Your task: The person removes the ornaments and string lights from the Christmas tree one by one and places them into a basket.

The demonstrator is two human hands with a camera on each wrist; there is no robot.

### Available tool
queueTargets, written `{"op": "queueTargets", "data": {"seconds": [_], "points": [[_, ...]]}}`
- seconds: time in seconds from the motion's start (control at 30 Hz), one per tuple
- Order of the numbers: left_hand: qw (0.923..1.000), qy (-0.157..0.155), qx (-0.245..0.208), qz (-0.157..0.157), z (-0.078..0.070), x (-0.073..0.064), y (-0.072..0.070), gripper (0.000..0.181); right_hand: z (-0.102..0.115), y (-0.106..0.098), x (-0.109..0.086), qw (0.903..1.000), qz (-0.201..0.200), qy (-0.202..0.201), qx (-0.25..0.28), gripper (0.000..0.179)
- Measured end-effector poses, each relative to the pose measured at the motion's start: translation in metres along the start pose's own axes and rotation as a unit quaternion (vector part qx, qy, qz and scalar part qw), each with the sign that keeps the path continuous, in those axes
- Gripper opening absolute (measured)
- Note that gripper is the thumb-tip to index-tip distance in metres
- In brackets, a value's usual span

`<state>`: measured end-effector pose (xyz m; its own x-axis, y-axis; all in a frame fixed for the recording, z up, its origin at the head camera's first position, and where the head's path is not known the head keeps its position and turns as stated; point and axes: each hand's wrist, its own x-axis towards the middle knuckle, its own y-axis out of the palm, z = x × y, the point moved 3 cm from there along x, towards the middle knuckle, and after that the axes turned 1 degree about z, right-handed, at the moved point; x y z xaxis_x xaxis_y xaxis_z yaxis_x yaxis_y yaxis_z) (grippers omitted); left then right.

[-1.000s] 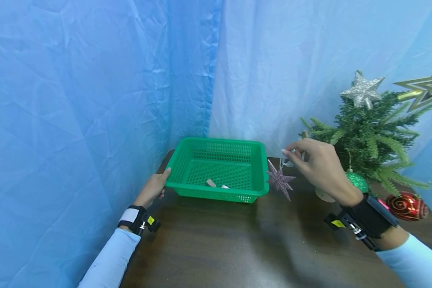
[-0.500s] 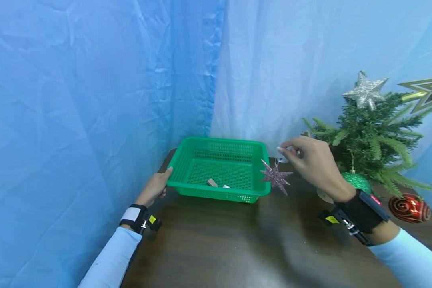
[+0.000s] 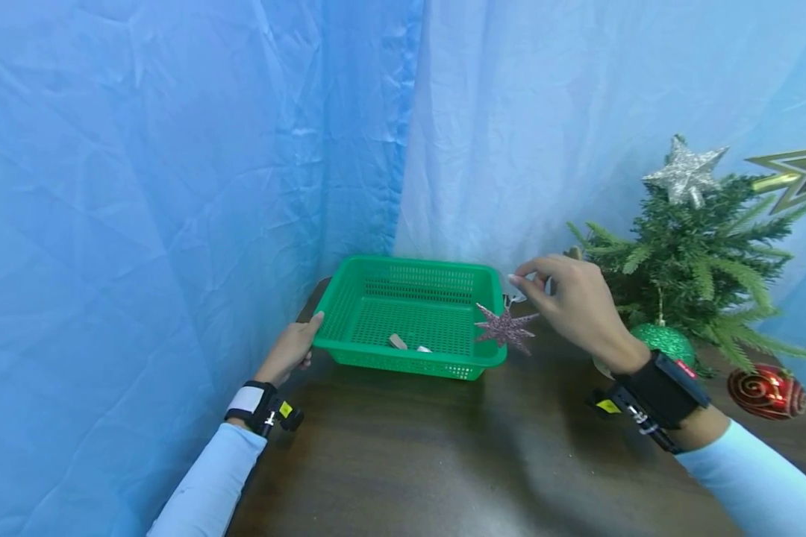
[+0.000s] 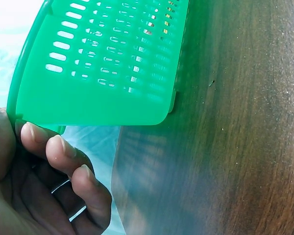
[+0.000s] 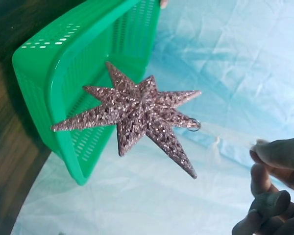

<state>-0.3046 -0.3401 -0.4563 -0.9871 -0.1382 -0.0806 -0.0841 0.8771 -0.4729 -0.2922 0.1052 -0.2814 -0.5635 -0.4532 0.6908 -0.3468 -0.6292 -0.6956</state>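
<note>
A glittery pink star ornament [image 3: 505, 327] hangs by a thin white ribbon [image 5: 230, 134] that my right hand [image 3: 571, 302] pinches between thumb and forefinger. In the head view the star overlaps the right rim of a green plastic basket [image 3: 410, 358]. My left hand [image 3: 289, 350] grips the basket's left rim, thumb on top. Seen from the left wrist, the fingertips [image 4: 61, 152] curl below that rim. Inside the basket, near its front wall, lie a small pale block-like piece [image 3: 398, 341] and a small white piece [image 3: 424, 349], both too small to name.
To the right stands a small artificial Christmas tree [image 3: 692, 261]. It bears a silver glitter star [image 3: 686, 173], a gold star [image 3: 802, 170] and a green bauble [image 3: 663, 343]. A red bauble [image 3: 768, 391] lies on the dark wooden table [image 3: 416, 455]. Blue curtains [image 3: 195, 186] hang behind.
My right hand has moved left with the star, from right of the basket to over its right rim. The left hand has kept its grip on the basket.
</note>
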Motion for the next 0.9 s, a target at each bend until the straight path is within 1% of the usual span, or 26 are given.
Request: {"op": "queueTargets", "data": {"seconds": [0.33,0.6,0.9], "points": [[1.0,0.005,-0.007,-0.002,0.0,-0.001,0.0,0.06,0.003,0.008,0.004,0.9998,-0.001,-0.011,0.016,0.01],[1.0,0.001,-0.004,-0.005,0.0,0.0,0.001,0.064,0.003,0.015,0.007,0.9998,0.003,-0.005,0.019,0.011],[1.0,0.001,-0.009,-0.003,0.001,0.001,0.0,0.062,0.005,0.023,0.008,0.9997,0.009,-0.003,0.024,0.011]]}}
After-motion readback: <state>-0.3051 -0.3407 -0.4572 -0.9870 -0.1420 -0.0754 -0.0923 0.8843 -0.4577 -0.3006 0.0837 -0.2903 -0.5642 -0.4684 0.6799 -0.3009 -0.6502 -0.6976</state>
